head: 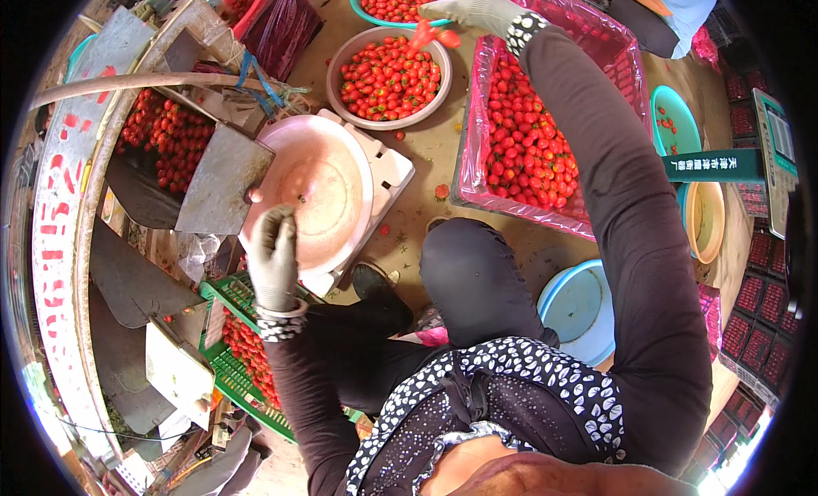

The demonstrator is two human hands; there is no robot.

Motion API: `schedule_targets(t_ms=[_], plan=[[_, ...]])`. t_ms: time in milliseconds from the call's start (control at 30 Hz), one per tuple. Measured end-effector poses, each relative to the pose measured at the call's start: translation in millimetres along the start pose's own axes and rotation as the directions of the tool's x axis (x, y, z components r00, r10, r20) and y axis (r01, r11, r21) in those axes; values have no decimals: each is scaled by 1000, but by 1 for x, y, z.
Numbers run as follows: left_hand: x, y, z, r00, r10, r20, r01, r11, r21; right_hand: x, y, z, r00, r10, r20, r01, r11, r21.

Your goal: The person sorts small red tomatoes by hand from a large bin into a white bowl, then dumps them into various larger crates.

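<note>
My right hand (470, 7), in a pale work glove, is stretched out at the top, fingers apart. Several blurred cherry tomatoes (431, 37) are in the air just below its fingers, over the rim of a round basin (333, 90) holding many red tomatoes. My left hand (275, 250), gloved too, has its fingers curled over the left part of a pinkish, nearly bare basin (359, 176); whether it holds anything cannot be seen. A crate lined with pink plastic film (476, 122), part full of tomatoes, lies under my right forearm.
A metal chute (223, 176) with tomatoes stands left, beside a metal flap. Below it is a green plastic crate (223, 368) of tomatoes. A blue basin (578, 310) sits by my knee, a digital scale (774, 163) at the right. Another person (664, 16) is at the top right.
</note>
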State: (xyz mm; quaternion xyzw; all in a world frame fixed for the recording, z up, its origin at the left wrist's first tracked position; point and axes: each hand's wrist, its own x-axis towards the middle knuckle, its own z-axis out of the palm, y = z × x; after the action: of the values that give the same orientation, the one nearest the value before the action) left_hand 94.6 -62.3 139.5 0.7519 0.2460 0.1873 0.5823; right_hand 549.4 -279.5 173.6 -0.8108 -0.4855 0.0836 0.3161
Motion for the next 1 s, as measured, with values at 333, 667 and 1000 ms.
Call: schedule_targets(t_ms=[333, 667, 1000], plan=[[104, -99, -86, 989, -121, -82, 119, 340, 933, -113, -39, -7, 942, 196, -271, -130, 961, 242], [105, -105, -50, 983, -179, 30, -18, 67, 998, -284, 0, -60, 677, 736, 8, -603, 549, 578], [71, -50, -31, 979, -147, 140, -109, 199, 974, -219, 91, -1, 753, 625, 208, -520, 758, -395]])
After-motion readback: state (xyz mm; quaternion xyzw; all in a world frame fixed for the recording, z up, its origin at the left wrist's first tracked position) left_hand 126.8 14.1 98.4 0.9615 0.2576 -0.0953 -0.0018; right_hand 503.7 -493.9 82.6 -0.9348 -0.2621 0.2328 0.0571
